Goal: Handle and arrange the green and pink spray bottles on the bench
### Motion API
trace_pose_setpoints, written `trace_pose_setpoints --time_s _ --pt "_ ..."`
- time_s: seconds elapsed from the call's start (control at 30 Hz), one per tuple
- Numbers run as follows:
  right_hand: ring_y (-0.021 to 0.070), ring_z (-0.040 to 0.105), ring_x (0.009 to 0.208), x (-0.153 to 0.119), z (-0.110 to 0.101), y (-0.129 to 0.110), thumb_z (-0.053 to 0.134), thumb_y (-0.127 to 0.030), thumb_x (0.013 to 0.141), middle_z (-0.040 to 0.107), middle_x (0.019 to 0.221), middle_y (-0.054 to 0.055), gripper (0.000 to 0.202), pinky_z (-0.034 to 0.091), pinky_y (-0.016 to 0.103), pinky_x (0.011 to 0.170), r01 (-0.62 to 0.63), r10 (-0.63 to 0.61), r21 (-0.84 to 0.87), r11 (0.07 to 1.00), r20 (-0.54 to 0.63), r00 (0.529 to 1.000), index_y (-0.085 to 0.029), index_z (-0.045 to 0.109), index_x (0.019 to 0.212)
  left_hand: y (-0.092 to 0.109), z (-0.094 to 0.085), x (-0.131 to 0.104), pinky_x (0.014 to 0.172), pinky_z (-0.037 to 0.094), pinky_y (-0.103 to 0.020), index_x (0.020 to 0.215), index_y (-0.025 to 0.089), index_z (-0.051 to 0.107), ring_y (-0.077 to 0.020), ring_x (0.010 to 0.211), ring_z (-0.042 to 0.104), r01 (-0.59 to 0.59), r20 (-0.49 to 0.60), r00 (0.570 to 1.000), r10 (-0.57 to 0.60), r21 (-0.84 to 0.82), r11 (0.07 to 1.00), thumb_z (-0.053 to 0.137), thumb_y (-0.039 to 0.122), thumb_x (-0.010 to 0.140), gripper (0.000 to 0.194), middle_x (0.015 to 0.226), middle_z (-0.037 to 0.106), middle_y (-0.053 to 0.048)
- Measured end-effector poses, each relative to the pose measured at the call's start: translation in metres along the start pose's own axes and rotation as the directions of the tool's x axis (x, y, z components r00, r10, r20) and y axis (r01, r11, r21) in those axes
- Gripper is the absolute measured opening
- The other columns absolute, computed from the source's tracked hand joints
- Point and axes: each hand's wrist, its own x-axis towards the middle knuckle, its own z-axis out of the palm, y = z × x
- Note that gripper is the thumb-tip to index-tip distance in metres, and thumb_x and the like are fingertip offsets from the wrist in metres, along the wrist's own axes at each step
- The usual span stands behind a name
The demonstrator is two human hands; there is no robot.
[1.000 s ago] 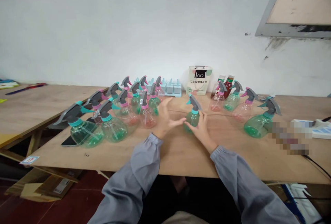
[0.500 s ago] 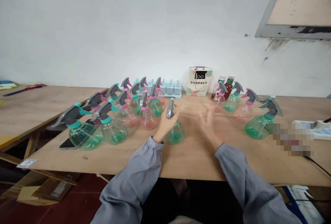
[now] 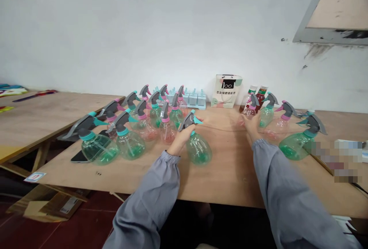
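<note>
In the head view, my left hand [image 3: 183,138] is closed round the neck of a green-tinted spray bottle [image 3: 199,150] with a grey and turquoise trigger head. This bottle stands at the middle of the table, tilted a little. Farther back on the right, my right hand [image 3: 252,127] is at the body of a pink-tinted spray bottle [image 3: 250,112], its fingers round it and partly hidden. Beside that bottle stand a green spray bottle [image 3: 266,117], a pink spray bottle [image 3: 276,126] and, nearer, another green spray bottle [image 3: 296,145].
Several green and pink spray bottles [image 3: 130,145] crowd the left side, a phone [image 3: 79,157] beneath one. Along the wall are a light-blue rack [image 3: 197,101], a paper bag [image 3: 227,92] and two red sauce bottles [image 3: 260,97]. A second table [image 3: 71,113] adjoins at left.
My right hand has moved right and back, from over the middle of the table to the pink spray bottle. The green bottle in my left hand has turned, its nozzle now pointing right.
</note>
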Motion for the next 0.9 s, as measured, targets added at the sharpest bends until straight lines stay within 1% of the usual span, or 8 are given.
trace_pose_setpoints --time_s 0.07,0.1,0.17,0.27,0.43,0.6,0.8,0.9 --pt "0.0394 0.043 0.128 -0.02 -0.002 -0.005 0.075 -0.063 0.067 0.046 0.133 0.024 0.092 0.031 0.062 0.111 -0.041 0.041 -0.007 0.999 -0.021 0.999 -0.011 0.039 0.135 0.002 0.0 0.001 0.094 0.051 -0.041 0.092 0.024 0.07 -0.0235 0.093 0.07 0.06 0.025 0.998 -0.058 -0.067 0.996 0.061 0.03 0.065 0.029 0.08 0.072 -0.005" --pt "0.0383 0.046 0.126 -0.032 -0.005 -0.01 0.076 -0.065 0.066 0.047 0.13 0.022 0.091 0.034 0.061 0.111 -0.03 0.03 0.004 1.0 -0.014 0.999 -0.013 0.043 0.133 0.004 0.0 0.002 0.092 0.051 -0.041 0.093 0.023 0.07 -0.0242 0.092 0.07 0.088 0.046 0.995 -0.084 -0.102 0.991 0.062 0.031 0.065 0.03 0.08 0.072 -0.005" --pt "0.035 0.05 0.12 -0.06 -0.013 -0.02 0.074 -0.069 0.066 0.048 0.126 0.016 0.089 0.038 0.058 0.11 0.059 -0.061 0.049 0.997 0.032 0.998 -0.016 0.046 0.131 0.005 0.0 0.002 0.089 0.053 -0.042 0.094 0.022 0.07 -0.0253 0.091 0.071 0.133 0.089 0.989 -0.12 -0.16 0.978 0.063 0.033 0.063 0.034 0.081 0.073 -0.006" --pt "0.0317 0.052 0.113 -0.101 -0.032 -0.038 0.074 -0.072 0.065 0.05 0.117 0.012 0.088 0.043 0.056 0.105 0.117 -0.126 0.088 0.989 0.102 0.987 -0.017 0.049 0.128 0.005 0.0 0.002 0.088 0.054 -0.041 0.093 0.022 0.07 -0.0255 0.089 0.073 0.141 0.104 0.987 -0.122 -0.204 0.969 0.063 0.028 0.059 0.035 0.08 0.074 -0.005" --pt "0.0316 0.054 0.115 -0.146 -0.053 -0.062 0.075 -0.065 0.069 0.052 0.12 0.013 0.082 0.047 0.054 0.102 0.117 -0.147 0.15 0.982 0.204 0.968 -0.018 0.047 0.13 0.001 0.003 0.001 0.083 0.056 -0.038 0.079 0.02 0.067 -0.0239 0.083 0.073 0.173 0.129 0.98 -0.149 -0.204 0.964 0.058 0.025 0.055 0.026 0.078 0.074 -0.004" --pt "0.031 0.054 0.118 -0.156 -0.048 -0.072 0.075 -0.061 0.071 0.052 0.122 0.012 0.078 0.045 0.054 0.105 0.134 -0.177 0.182 0.974 0.243 0.954 -0.02 0.046 0.131 0.0 0.003 0.0 0.075 0.057 -0.038 0.058 0.022 0.056 -0.023 0.076 0.071 0.163 0.061 0.986 -0.156 -0.131 0.978 0.056 0.03 0.054 0.009 0.07 0.071 -0.004" --pt "0.0314 0.053 0.118 -0.156 -0.042 -0.074 0.075 -0.057 0.072 0.052 0.123 0.013 0.076 0.046 0.055 0.105 0.152 -0.196 0.204 0.967 0.217 0.956 -0.02 0.046 0.131 -0.003 0.005 -0.001 0.07 0.057 -0.037 0.064 0.022 0.062 -0.0228 0.074 0.07 0.143 0.139 0.982 -0.13 -0.093 0.985 0.06 0.032 0.056 0.013 0.067 0.069 -0.004" --pt "0.0316 0.054 0.118 -0.156 -0.043 -0.075 0.076 -0.056 0.072 0.053 0.122 0.013 0.075 0.046 0.055 0.104 0.154 -0.202 0.214 0.965 0.222 0.954 -0.019 0.046 0.13 -0.006 0.006 -0.001 0.073 0.058 -0.038 0.064 0.022 0.058 -0.023 0.077 0.071 0.11 0.073 0.992 -0.101 -0.137 0.984 0.057 0.029 0.055 0.011 0.069 0.069 -0.004"
